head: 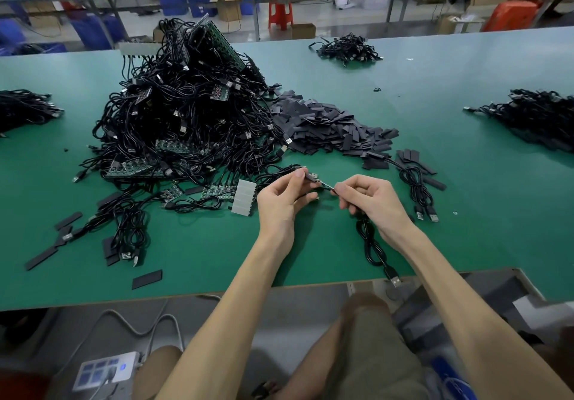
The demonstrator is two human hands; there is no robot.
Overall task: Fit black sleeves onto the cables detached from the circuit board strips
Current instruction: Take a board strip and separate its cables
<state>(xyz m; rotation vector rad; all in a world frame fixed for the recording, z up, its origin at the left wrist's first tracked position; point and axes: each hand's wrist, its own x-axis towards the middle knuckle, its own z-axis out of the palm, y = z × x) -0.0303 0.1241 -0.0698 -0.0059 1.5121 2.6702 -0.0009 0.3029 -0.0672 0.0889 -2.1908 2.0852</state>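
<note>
Cable heap [186, 114] on green factory workbench [484, 176]

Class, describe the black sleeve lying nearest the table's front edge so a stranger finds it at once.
Start at the heap of black cables on the green table. Follow its left side down towards the front edge. One black sleeve lies alone, touching no cable or other sleeve, nearer the edge than any other.

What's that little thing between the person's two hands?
In the head view, a black sleeve pinched by the left hand meets the cable end pinched by the right hand.
</note>
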